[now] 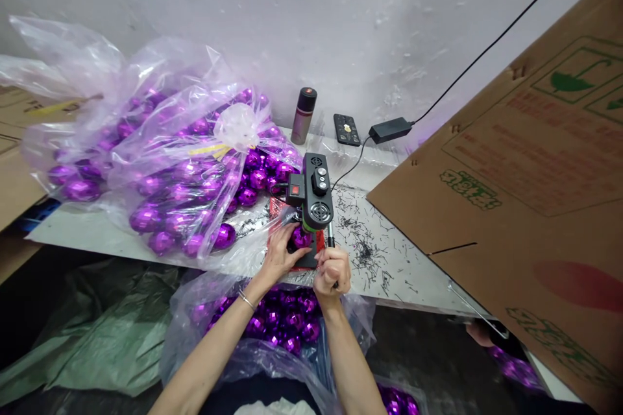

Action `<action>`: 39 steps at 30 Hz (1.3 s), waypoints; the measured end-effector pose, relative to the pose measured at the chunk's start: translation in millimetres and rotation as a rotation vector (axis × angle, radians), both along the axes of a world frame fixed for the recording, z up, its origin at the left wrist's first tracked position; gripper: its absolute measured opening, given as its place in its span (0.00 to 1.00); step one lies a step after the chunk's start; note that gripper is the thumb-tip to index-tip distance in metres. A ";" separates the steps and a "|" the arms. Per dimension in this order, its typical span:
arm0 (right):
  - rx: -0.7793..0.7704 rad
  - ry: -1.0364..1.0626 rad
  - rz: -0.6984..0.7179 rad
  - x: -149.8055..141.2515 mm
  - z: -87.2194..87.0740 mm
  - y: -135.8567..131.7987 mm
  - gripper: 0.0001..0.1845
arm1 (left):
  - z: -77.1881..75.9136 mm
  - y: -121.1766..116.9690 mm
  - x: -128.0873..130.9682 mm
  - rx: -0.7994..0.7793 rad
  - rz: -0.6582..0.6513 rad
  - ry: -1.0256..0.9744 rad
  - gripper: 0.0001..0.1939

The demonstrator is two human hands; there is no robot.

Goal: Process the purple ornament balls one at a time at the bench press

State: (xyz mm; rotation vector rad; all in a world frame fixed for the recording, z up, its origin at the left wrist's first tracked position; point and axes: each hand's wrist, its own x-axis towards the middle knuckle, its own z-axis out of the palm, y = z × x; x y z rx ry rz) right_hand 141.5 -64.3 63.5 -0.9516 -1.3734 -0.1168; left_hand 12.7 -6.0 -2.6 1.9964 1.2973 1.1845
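A small black bench machine (317, 191) with a red switch and round vents stands on a red-and-black base on the table. Under its head is a shiny purple faceted ball (302, 237), with the fingers and thumb of my left hand (281, 251) closed round it. My right hand (333, 272) is wrapped around the dark grip of the machine's lever (331, 237), at the right side of the base. Below my wrists, an open clear plastic bag (272, 356) contains many more purple balls (292, 321).
Clear bags of purple balls (180, 188) fill the table's left. Behind stand a dark bottle (304, 117), a phone (346, 130) and a power adapter (390, 130). Loose black bits (365, 249) litter the tabletop. A large cardboard box (525, 175) leans in at right.
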 end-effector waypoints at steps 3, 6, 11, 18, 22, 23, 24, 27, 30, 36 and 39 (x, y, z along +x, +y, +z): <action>-0.019 0.008 0.002 -0.9 -1.7 -0.9 0.19 | -0.5 0.2 0.3 0.000 0.004 -0.006 0.32; -0.032 0.031 0.012 -2.6 -2.5 -0.6 0.19 | -1.1 0.4 0.7 0.003 0.003 -0.009 0.32; 0.018 0.001 0.009 -4.9 -9.5 3.0 0.20 | -1.7 0.9 1.5 0.035 -0.001 -0.019 0.31; -0.060 0.084 0.024 -6.5 34.6 -2.6 0.19 | -1.5 3.9 1.8 0.027 -0.009 -0.015 0.30; -0.208 0.197 0.016 -8.7 85.9 -3.4 0.20 | -0.2 -3.3 0.2 0.037 -0.049 -0.021 0.31; -0.210 0.199 0.014 -8.8 92.4 -3.2 0.21 | 0.0 -9.9 -1.1 0.053 -0.060 -0.015 0.30; -0.202 0.190 0.013 -8.7 95.3 -3.2 0.21 | 0.5 -18.6 -3.1 0.077 -0.069 -0.002 0.31; -0.149 0.130 0.005 -7.3 87.7 -5.0 0.20 | 5.2 -51.0 -15.8 0.165 -0.073 0.059 0.35; -0.104 0.074 0.001 -6.2 72.8 -7.2 0.20 | 18.3 -69.9 -42.8 0.244 0.021 0.124 0.31; -0.063 0.108 -0.005 -8.2 61.0 -5.9 0.20 | 48.9 -32.7 -116.0 0.132 0.440 0.512 0.20; -0.070 0.101 0.011 -7.7 59.6 -5.7 0.20 | 56.6 -15.5 -130.5 -0.032 0.466 0.727 0.22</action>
